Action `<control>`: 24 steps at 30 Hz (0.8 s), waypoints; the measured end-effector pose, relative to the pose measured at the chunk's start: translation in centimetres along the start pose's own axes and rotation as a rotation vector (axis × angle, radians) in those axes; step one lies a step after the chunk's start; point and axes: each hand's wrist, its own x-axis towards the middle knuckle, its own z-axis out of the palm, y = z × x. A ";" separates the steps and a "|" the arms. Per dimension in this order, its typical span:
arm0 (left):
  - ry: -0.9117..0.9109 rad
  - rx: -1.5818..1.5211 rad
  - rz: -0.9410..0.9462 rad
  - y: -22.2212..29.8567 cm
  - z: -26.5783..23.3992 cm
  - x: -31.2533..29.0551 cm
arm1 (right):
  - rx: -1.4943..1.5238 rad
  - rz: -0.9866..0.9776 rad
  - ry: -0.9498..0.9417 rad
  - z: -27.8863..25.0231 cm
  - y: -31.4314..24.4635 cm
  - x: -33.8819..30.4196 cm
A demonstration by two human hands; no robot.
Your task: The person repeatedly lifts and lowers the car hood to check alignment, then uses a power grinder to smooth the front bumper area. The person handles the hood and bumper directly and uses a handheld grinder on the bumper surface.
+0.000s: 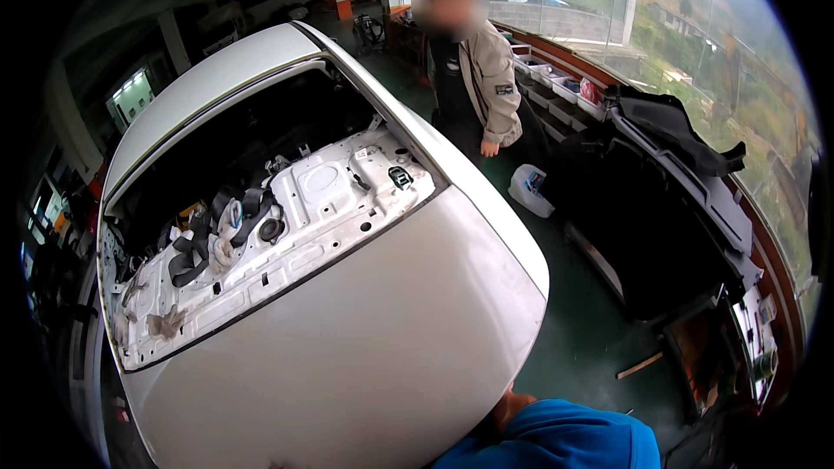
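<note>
A white car body [373, 321] fills the middle, its smooth rear lid nearest to me. Through the rear opening, which has no glass in it, a bare white metal shelf [321, 182] shows. Dark seat belts [195, 252] lie bunched on it, along with crumpled pale gloves or rags [228, 230]. At the lower edge my right arm, in a blue sleeve, reaches to the car's rear right corner. A bit of bare skin, my right hand or wrist [512, 406], shows against that edge; its fingers are hidden behind the bodywork. My left hand is out of view.
Beyond the car's right side stands a person in a beige jacket [491, 78], one arm hanging. A translucent plastic jug [530, 191] sits on the green floor. Black trim panels [660, 217] are piled at right, near bins [556, 82] below the windows. A stick [638, 366] lies on the floor.
</note>
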 end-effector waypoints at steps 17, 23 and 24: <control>-0.083 -0.051 -0.036 -1.0 -1.0 -0.6 | -0.031 -0.065 0.087 0.3 0.7 1.8; 0.033 -0.066 0.008 -1.4 0.6 -0.9 | -0.009 -0.084 0.118 -0.5 1.8 2.1; 0.026 -0.046 0.018 -1.4 0.3 -0.8 | -0.006 -0.093 0.112 0.2 1.5 2.6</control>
